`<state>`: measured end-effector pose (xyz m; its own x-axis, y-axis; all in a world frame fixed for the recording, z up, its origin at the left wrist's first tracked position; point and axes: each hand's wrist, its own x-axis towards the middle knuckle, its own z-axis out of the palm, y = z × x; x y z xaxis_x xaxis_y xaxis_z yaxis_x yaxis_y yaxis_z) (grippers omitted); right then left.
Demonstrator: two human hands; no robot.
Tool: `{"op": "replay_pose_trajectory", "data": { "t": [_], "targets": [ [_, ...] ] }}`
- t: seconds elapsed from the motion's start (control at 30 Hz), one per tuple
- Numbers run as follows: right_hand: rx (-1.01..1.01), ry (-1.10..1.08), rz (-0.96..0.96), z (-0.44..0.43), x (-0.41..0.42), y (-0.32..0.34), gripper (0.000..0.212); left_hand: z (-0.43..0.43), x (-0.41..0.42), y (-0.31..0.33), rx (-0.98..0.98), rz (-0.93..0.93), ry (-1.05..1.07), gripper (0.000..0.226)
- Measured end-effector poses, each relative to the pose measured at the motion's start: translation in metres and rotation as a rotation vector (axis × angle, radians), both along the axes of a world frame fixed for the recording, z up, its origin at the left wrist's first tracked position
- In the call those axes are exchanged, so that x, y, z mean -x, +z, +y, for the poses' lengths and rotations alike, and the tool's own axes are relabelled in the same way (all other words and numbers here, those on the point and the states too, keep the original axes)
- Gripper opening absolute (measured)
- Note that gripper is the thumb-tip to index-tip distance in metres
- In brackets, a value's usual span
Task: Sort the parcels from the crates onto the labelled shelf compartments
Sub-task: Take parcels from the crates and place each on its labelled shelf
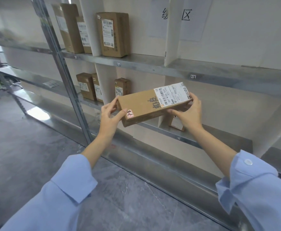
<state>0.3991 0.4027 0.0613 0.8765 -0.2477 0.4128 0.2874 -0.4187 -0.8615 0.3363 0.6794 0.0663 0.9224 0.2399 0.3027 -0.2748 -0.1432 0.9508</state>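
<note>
Cardboard parcel (153,105) lay long-axis left-right | left hand (110,115) gripped near end, right hand (189,112) far end | shelf (153,127) just behind.

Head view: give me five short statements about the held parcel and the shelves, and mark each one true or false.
1. The left hand and the right hand hold the long parcel, one at each end. True.
2. The white shipping label is at the parcel's left-hand end. False: it is at the right-hand end.
3. The tall box on the upper shelf lies flat. False: it stands upright.
4. A small box sits on the shelf behind the right hand. True.
5. The sleeves are red. False: they are light blue.
</note>
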Motion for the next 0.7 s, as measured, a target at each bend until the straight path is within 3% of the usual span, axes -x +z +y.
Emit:
{"op": "replay_pose_trajectory", "data": {
  "t": [0.13, 0.37, 0.53, 0.7],
  "targets": [
    [-0.007, 0.019, 0.019, 0.037, -0.020, -0.008, 0.103, 0.031, -0.007, 0.003, -0.110, -0.005, -0.024, 0.075],
    [-0.026, 0.112, 0.112, 0.111, -0.055, -0.013, 0.089, 0.119, -0.041, -0.002, -0.032, -0.041, 0.017, 0.049],
    [0.070, 0.267, 0.167, 0.172, -0.082, -0.017, 0.113, 0.183, -0.061, 0.003, -0.114, -0.050, 0.040, 0.060],
    [0.173, 0.336, 0.230, 0.225, -0.103, -0.025, 0.096, 0.243, -0.081, 0.003, -0.193, -0.081, 0.107, 0.067]
  ]
}}
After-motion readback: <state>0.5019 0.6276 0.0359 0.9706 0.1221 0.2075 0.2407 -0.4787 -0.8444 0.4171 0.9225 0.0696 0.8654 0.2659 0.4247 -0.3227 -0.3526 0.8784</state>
